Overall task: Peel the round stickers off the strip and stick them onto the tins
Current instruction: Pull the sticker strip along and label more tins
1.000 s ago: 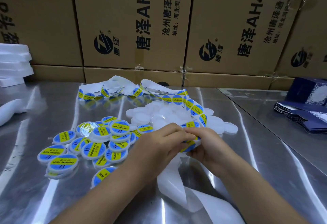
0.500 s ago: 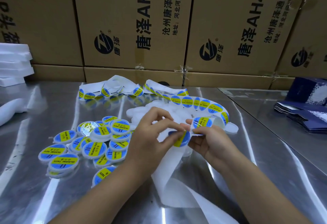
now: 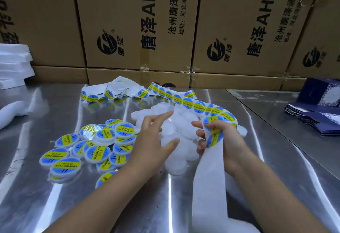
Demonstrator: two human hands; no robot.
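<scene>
Nearest us, at lower right, the bare backing of the strip (image 3: 207, 186) climbs into our right hand (image 3: 220, 140), which curls round it, one sticker (image 3: 214, 139) lifting at the fingers. Our left hand (image 3: 156, 140), fingers spread and holding nothing, hovers over the unlabelled tins (image 3: 184, 122) at centre; we judge it must pick one next. Beyond, the strip's long axis arcs toward upper left, stickers facing up.

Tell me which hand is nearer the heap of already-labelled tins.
Left. The left hand is right beside the labelled tins, its wrist at their edge. The right hand is farther off, beyond the blank tins, gripping the sticker strip.
</scene>
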